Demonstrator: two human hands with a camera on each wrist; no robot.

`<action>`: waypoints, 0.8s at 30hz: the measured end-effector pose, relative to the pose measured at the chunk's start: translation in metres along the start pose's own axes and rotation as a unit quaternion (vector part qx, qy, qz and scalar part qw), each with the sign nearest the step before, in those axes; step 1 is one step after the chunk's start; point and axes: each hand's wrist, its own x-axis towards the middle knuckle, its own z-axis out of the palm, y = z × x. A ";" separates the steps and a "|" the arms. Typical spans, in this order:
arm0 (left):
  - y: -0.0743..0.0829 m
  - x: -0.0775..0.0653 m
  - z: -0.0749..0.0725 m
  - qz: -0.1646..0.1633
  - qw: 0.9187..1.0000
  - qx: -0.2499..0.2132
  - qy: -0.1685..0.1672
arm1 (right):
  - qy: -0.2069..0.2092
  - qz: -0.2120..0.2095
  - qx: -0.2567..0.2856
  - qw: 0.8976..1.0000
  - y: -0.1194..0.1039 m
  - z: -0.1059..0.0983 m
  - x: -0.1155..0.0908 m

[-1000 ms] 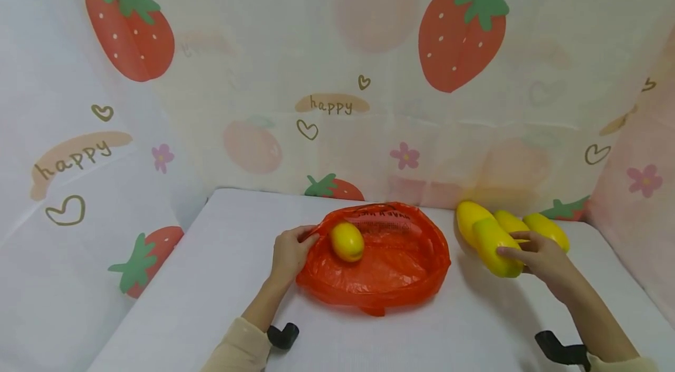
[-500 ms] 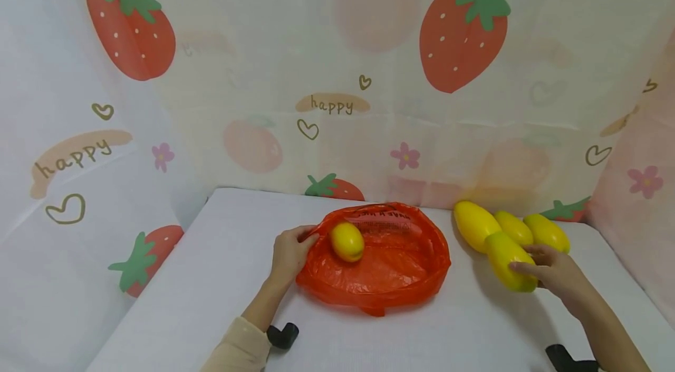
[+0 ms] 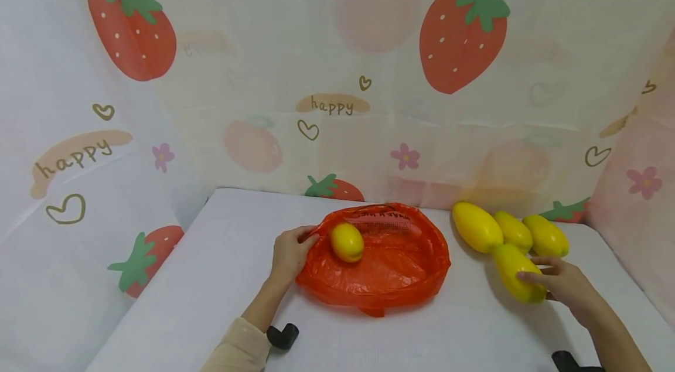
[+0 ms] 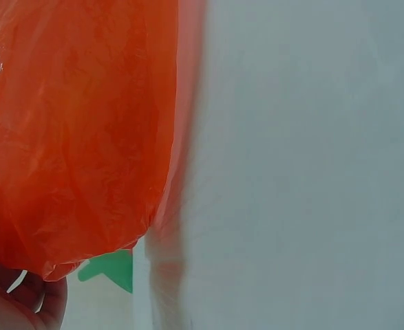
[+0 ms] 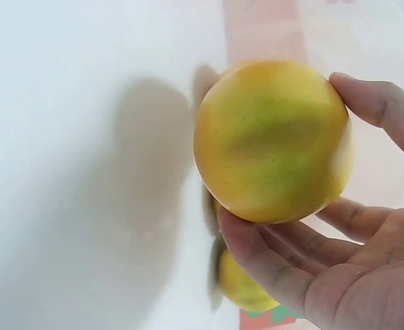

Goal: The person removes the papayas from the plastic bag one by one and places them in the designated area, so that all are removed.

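My left hand (image 3: 289, 253) pinches the left rim of a red plastic bag (image 3: 387, 269), which lies with its mouth spread wide. One yellow fruit (image 3: 347, 242) sits inside, near that same rim. In the left wrist view the bag (image 4: 78, 137) fills the left side, with curled fingers (image 4: 52, 302) at its edge. My right hand (image 3: 566, 287) holds a long yellow mango (image 3: 519, 274) between thumb and fingers, its shadow falling on the table. The right wrist view shows its greenish rounded end (image 5: 274, 141) toward the camera.
Three more yellow mangoes lie at the back right: the left one (image 3: 476, 227), the middle one (image 3: 512, 231) and the right one (image 3: 545, 235). A patterned cloth wall (image 3: 390, 67) rises behind the white table (image 3: 237, 208).
My right hand has carried the mango to the right and nearer to me, away from the one at the back left. The left hand and the bag have stayed in place.
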 end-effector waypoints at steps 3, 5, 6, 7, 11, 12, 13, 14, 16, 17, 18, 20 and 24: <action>0.000 0.000 0.000 -0.001 1.000 0.002 0.000 | -0.003 0.012 0.007 1.000 0.002 0.001 0.001; 0.000 -0.001 0.000 -0.001 1.000 0.003 0.000 | -0.004 0.017 0.008 1.000 0.005 0.002 0.002; 0.000 0.000 0.000 -0.001 1.000 0.003 0.000 | -0.002 0.021 0.009 1.000 0.006 0.002 0.003; 0.000 -0.001 0.000 -0.001 1.000 0.004 0.000 | -0.001 0.024 0.009 1.000 0.007 0.003 0.003; 0.000 0.000 0.001 -0.002 1.000 0.004 -0.001 | 0.002 0.031 0.010 0.999 0.012 0.004 0.006; 0.000 0.000 0.001 -0.002 1.000 0.003 -0.001 | 0.004 0.033 0.011 0.999 0.013 0.005 0.007; 0.000 0.000 0.001 -0.003 1.000 0.003 -0.002 | 0.003 0.034 0.012 0.999 0.014 0.005 0.008; 0.000 0.000 0.001 -0.003 1.000 0.003 -0.002 | 0.004 0.034 0.011 0.999 0.015 0.006 0.008; 0.000 0.000 0.001 -0.004 1.000 0.003 -0.002 | 0.005 0.036 0.008 0.999 0.016 0.007 0.009; 0.000 0.000 0.001 -0.004 1.000 0.003 -0.002 | 0.005 0.037 0.007 0.999 0.017 0.007 0.010; -0.001 0.000 0.001 -0.005 1.000 0.003 -0.003 | 0.005 0.037 0.006 0.999 0.017 0.007 0.010; -0.001 0.000 0.001 -0.005 1.000 0.004 -0.005 | 0.004 0.037 0.002 0.999 0.018 0.008 0.011; -0.001 0.000 0.001 -0.003 1.000 0.004 -0.005 | 0.003 0.039 -0.001 0.999 0.017 0.009 0.011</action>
